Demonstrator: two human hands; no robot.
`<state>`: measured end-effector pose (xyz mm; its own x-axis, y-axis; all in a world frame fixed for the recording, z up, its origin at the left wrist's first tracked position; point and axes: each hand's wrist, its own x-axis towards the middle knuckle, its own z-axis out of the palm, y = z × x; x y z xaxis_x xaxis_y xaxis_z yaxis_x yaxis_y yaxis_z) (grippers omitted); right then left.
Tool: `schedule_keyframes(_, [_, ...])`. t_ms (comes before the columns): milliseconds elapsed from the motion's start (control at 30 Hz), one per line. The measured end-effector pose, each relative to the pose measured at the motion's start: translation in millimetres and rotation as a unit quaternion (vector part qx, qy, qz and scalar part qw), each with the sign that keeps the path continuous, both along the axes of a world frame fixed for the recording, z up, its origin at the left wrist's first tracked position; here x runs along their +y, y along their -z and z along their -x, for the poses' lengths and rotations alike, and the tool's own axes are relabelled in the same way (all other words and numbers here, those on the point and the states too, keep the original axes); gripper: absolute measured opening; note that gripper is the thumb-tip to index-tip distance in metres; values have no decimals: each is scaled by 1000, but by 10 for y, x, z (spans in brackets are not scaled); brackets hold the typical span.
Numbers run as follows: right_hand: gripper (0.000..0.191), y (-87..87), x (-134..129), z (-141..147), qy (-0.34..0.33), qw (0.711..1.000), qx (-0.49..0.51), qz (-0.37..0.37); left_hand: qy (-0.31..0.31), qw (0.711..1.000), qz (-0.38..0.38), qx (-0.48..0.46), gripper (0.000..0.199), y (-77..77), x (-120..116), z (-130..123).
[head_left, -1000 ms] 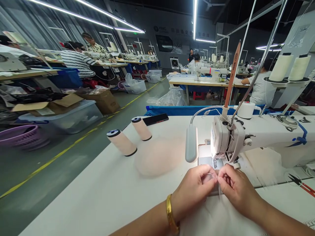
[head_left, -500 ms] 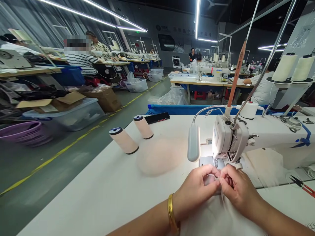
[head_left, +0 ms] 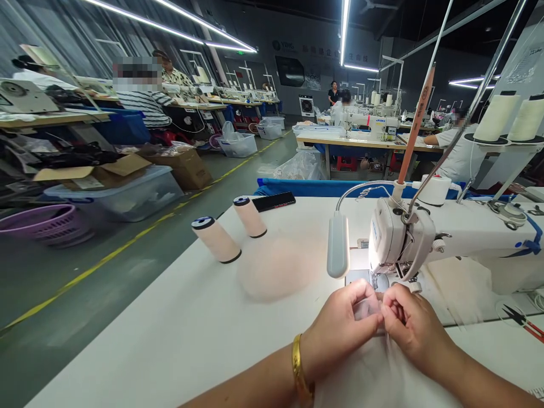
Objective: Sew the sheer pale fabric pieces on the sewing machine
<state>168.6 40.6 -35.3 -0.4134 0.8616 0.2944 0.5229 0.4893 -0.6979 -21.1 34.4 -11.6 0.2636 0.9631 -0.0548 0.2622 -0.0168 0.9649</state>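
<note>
Both my hands meet just in front of the needle area of a white sewing machine [head_left: 399, 235]. My left hand [head_left: 344, 326], with a gold bangle at the wrist, pinches a sheer white fabric [head_left: 361, 377] between thumb and forefinger. Close against it, my right hand [head_left: 414, 326] pinches the same fabric, its other fingers curled. The cloth hangs from the fingertips toward the table's front edge. The presser foot [head_left: 374, 280] is just beyond the fingertips. Exactly where the fabric's edge lies is hidden by my fingers.
Two peach thread cones [head_left: 216, 239] and a black phone [head_left: 274, 201] stand and lie at the table's back left. A sheer peach fabric piece [head_left: 283, 269] lies left of the lamp [head_left: 338, 245]. Red-handled snips [head_left: 525, 322] are at the right. Co-workers sit at other machines.
The whole view has shifted slightly. My hands keep their pinch on the fabric in front of the needle, with hardly any movement relative to the machine.
</note>
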Motion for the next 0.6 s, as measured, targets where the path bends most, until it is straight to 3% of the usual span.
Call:
schedule_keyframes(167, [21, -5, 8, 3, 4, 1000, 7, 9, 15, 999, 41, -28, 28, -39, 13, 1])
schedule_keyframes(300, [21, 13, 8, -4, 4, 1000, 13, 14, 35, 998, 38, -29, 22, -35, 15, 9])
schedule_keyframes(600, [21, -12, -2, -13, -24, 998, 40, 44, 14, 999, 29, -10, 24, -26, 7, 24])
